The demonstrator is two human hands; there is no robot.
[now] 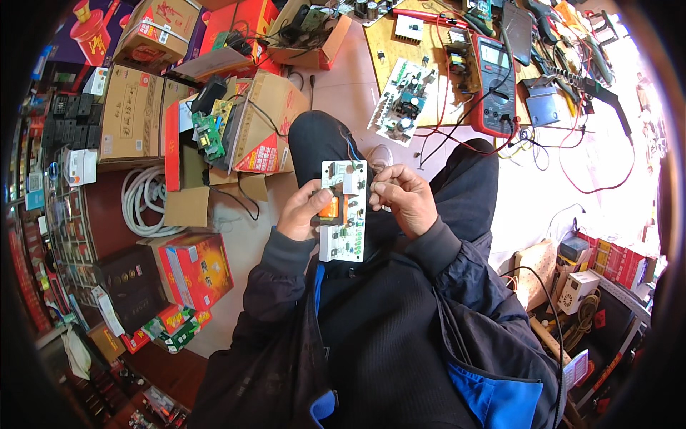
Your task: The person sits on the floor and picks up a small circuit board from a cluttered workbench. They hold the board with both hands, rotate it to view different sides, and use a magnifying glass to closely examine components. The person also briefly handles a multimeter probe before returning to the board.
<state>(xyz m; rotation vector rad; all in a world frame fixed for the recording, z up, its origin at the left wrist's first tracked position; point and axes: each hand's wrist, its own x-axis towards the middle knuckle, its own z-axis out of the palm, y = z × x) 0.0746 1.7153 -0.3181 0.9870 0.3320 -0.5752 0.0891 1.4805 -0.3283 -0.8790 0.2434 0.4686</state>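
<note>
The left hand (pixel 304 211) clasps a white circuit board (pixel 343 211) above the lap, grip closed on its left edge. The right hand (pixel 404 196) pinches a part at the board's upper right edge. This looks like inspection; probing next would need the red multimeter (pixel 494 82), well beyond the board.

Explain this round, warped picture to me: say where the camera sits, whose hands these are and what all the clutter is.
The camera is worn on a seated person's head and looks down through a fisheye lens, so edges bend. The left hand and right hand hold a white circuit board with an orange part over the lap. Ahead, a wooden board carries another circuit board, a red multimeter with red leads, and tools. To the left stand cardboard boxes and a coil of white hose.
</note>
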